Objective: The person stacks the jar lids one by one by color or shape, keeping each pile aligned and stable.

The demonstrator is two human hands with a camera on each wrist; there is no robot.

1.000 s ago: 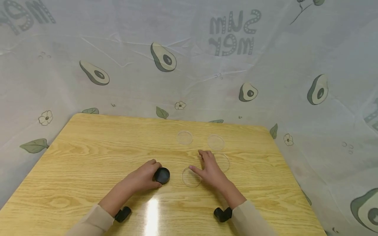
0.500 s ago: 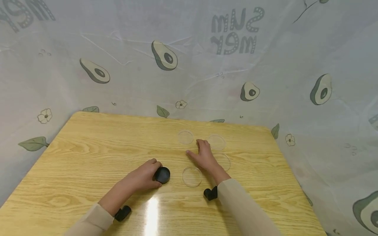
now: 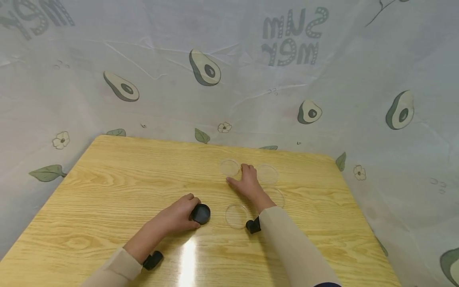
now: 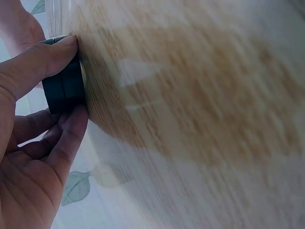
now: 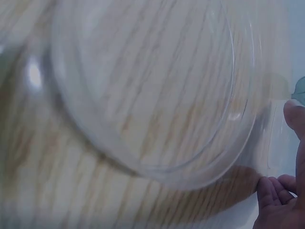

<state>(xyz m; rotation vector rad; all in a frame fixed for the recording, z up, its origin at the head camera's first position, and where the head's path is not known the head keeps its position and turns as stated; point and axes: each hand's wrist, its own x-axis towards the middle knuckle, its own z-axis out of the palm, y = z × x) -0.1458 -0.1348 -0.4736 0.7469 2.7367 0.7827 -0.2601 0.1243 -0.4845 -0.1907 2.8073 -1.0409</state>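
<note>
Avocado-print sheet (image 3: 161, 107) hanging behind a wood-grain bench (image 3: 125, 175). Left grip (image 3: 183, 213) is curled round a short black cylinder (image 3: 201, 214), thumb on one side; right grip (image 3: 248, 183) is spread partway, nothing in it, just beside a clear round dish (image 3: 228, 167).

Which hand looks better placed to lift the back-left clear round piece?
Probably the right hand: it is beside that clear round piece, while the left hand, farther off, grips the black object.
</note>
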